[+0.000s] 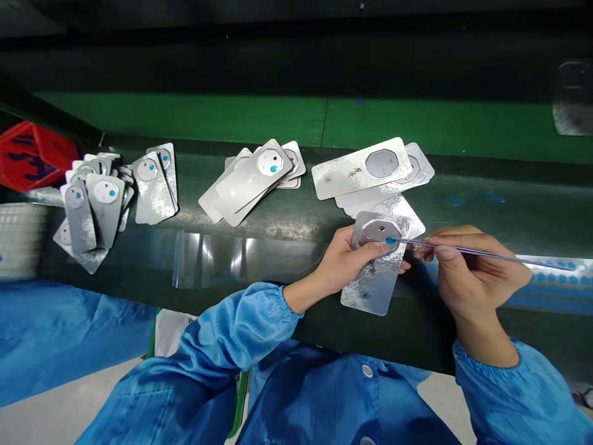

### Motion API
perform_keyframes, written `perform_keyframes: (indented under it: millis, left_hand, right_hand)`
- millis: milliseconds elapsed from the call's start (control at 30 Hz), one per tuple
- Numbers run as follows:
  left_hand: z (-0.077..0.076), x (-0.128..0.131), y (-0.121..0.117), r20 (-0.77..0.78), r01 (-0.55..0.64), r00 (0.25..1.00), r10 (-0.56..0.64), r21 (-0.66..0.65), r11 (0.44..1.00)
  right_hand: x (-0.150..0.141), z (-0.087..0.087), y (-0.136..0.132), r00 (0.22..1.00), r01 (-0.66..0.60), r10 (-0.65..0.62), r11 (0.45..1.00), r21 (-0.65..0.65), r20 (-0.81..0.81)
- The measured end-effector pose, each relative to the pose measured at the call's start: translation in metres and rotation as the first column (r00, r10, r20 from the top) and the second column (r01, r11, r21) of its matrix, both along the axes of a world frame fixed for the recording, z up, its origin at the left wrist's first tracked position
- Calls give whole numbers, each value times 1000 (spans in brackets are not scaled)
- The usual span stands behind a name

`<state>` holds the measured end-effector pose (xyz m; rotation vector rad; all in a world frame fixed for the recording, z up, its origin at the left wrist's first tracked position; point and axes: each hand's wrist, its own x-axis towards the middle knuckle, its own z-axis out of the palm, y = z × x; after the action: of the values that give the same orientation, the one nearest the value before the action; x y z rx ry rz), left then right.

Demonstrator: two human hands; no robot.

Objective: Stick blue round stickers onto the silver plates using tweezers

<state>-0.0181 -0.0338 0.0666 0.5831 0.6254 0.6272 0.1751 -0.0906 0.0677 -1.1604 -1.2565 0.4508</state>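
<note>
Though near plates (105, 217), basket (21, 238) contents unclear

Blue smock (319, 395), gathered cuffs (289, 306)

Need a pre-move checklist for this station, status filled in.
1. Left hand gripping the silvery plate: ok, thumb on its face.
2. Right hand holding the thin tool: ok.
3. Tool's tip at the blue dot on the plate: ok.
4. Blue dot pressed flat: cannot tell, thumb and tip crowd it.
5. Held plate clear of the pile behind: cannot tell, they overlap in view.
6. Pile squared up: not ok, plates lie fanned.
</note>
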Motion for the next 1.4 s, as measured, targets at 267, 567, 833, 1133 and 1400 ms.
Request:
perform_keyframes:
  millis: [267,567,833,1133,1400]
  left_hand:
    - [0,0,0,72,15,997,-17,19,1000]
    - [15,-32,29,-220,17,969,113,517,856]
    - [79,-183,140,-764,556,340,549,634,538]
    - [64,-156,171,-685,775,183,705,542,326]
    - [65,12,180,-819,885,306,486,433,171]
  right_hand:
    - [0,0,9,990,3,1,999,36,-138]
    - [14,-4,12,963,109,-99,994,29,-250]
    - [6,-3,17,924,126,-111,992,16,-366]
    - [13,-7,22,913,140,-144,989,-40,-381]
    - [34,-16,35,920,179,-171,984,-8,-353]
